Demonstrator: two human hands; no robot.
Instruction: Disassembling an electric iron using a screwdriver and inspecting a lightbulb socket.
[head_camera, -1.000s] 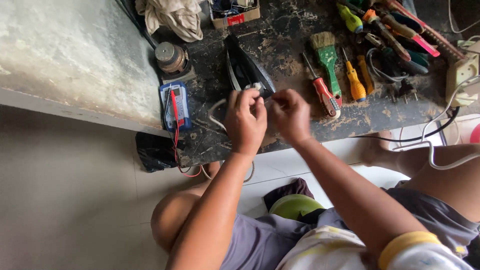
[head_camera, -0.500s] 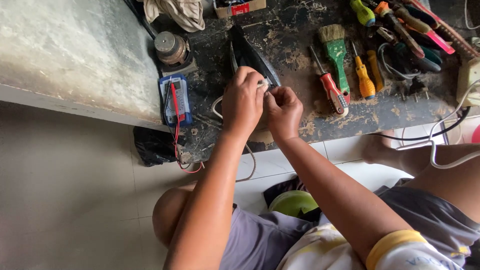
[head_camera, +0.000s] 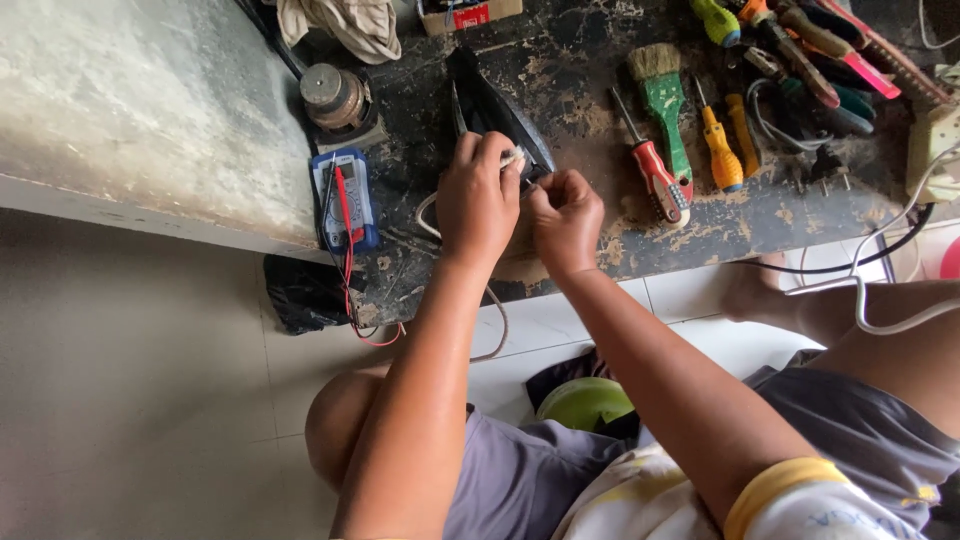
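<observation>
Hands met over a dark iron-like appliance (head_camera: 490, 110) near the desk's (head_camera: 600, 250) front edge.
Left hand (head_camera: 478, 200) fingers curled around it; right hand (head_camera: 566, 222) fingers apparently pinched something small; a red-labelled box (head_camera: 465, 14) sat at the far edge.

My scuffed dark worktop (head_camera: 600, 240)
On it: clothes iron (head_camera: 490, 105), multimeter (head_camera: 345, 200), green-handled brush (head_camera: 662, 100), red screwdriver (head_camera: 655, 175), yellow screwdriver (head_camera: 720, 155).

Repair workshop: scuffed bench (head_camera: 600, 240) w/ screwdrivers (head_camera: 655, 175), brush (head_camera: 662, 95), multimeter (head_camera: 345, 200).
</observation>
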